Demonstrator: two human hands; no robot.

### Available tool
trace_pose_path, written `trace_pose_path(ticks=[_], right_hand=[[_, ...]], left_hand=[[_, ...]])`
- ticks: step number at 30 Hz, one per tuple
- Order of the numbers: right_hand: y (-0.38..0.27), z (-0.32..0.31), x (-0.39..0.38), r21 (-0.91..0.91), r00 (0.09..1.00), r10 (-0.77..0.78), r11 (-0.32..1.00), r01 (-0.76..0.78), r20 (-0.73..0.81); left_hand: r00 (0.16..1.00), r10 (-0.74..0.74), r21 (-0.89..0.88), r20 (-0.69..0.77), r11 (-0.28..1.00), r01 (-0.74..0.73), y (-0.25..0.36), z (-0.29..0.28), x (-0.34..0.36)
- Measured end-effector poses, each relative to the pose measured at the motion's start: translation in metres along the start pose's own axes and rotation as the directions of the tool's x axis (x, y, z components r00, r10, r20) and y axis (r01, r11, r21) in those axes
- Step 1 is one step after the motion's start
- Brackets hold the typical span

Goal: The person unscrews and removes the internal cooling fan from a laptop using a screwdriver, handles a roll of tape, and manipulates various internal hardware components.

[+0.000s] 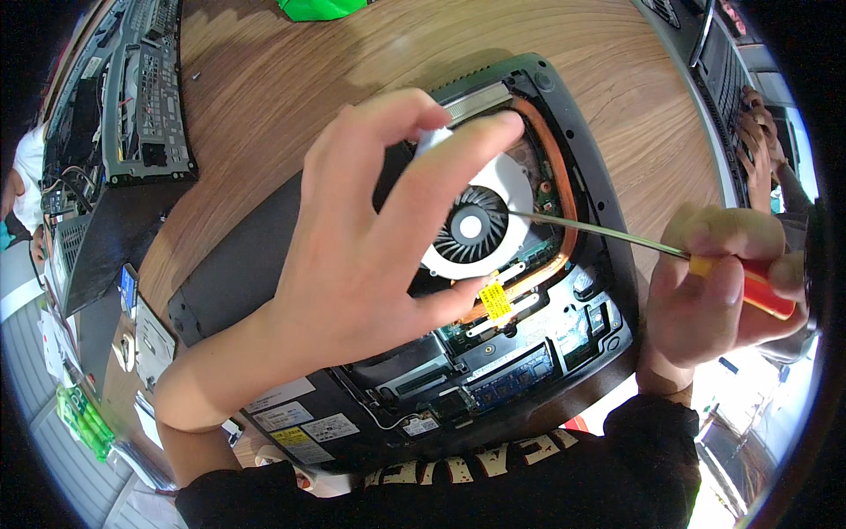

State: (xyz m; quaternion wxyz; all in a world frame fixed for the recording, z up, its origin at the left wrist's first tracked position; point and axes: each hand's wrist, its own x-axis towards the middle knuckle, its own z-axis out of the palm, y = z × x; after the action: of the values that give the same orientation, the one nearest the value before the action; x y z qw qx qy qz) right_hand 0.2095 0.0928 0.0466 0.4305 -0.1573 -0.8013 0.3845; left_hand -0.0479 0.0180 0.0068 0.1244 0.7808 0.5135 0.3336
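An opened laptop base lies underside up before me, its inside exposed. In it sits a round cooling fan with a white cover and dark blades. A copper heat pipe curves round the fan to a metal bracket with a yellow sticker. My left hand spreads over the fan, fingers apart, thumb by the sticker and forefinger near the pipe's upper bend; whether the fingertips press the fan is unclear. My right hand is closed round the red and yellow handle of a screwdriver, whose tip reaches the fan's edge.
At the left stands a dismantled electronics chassis, with a phone-like device nearer me. A small screw lies on the wooden table. A green item is at the far edge. Another person's hands rest at a laptop on the right.
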Motion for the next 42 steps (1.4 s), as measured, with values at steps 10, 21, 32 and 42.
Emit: trace_pose_path(ticks=[10,21,32,42], right_hand=[[-0.006,0.009,-0.004,0.008,0.997,0.066,0.998,-0.065,-0.036],[-0.016,0.011,-0.001,0.064,0.974,0.118,0.989,-0.132,0.193],[-0.006,0.022,-0.005,-0.145,0.989,-0.139,0.979,0.146,0.058],[-0.002,0.029,-0.006,-0.150,0.940,-0.338,0.928,0.340,0.038]], left_hand=[[1.000,0.001,-0.028,-0.009,1.000,-0.001,-0.002,0.004,-0.001],[0.998,-0.053,-0.054,-0.018,0.997,0.052,0.001,0.001,0.001],[0.998,-0.060,-0.090,-0.003,0.994,0.059,0.002,0.006,-0.001],[0.999,-0.022,-0.104,-0.030,0.994,0.019,0.004,0.006,-0.001]])
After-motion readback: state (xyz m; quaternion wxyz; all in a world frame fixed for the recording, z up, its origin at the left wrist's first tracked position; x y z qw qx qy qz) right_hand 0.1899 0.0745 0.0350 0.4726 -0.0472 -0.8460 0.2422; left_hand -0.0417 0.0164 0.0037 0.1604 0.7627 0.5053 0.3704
